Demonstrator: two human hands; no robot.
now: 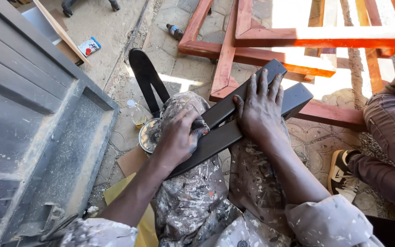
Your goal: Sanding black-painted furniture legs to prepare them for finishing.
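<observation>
1. A dark grey metal bracket [252,107], made of flat bars that run side by side, lies slantwise across the person's lap, on paint-spattered trousers [193,192]; its far end points up and to the right, towards the red wooden frames [257,45].
2. The right hand [260,107] lies flat on top of the bracket, fingers spread and pointing away, thumb hooked over the near edge; its grip is a wide, open press and not a closed hold.
3. The left hand [179,137] is curled around something small and dark at the lower part of the bracket, its fingertips smeared with dark paint; what exactly it grips cannot be told, as the fingers hide it.
4. Just left of the left hand, a round open tin [148,136] stands on the paved floor, partly hidden by the knee.
5. A small clear bottle of yellowish liquid [137,113] stands just beyond the tin, beside a black curved metal piece [145,75] on the ground.
6. A grey panelled metal door [28,114] fills the left side.
7. At the right edge another person's bent leg and a black-and-white shoe [341,171] show.
</observation>
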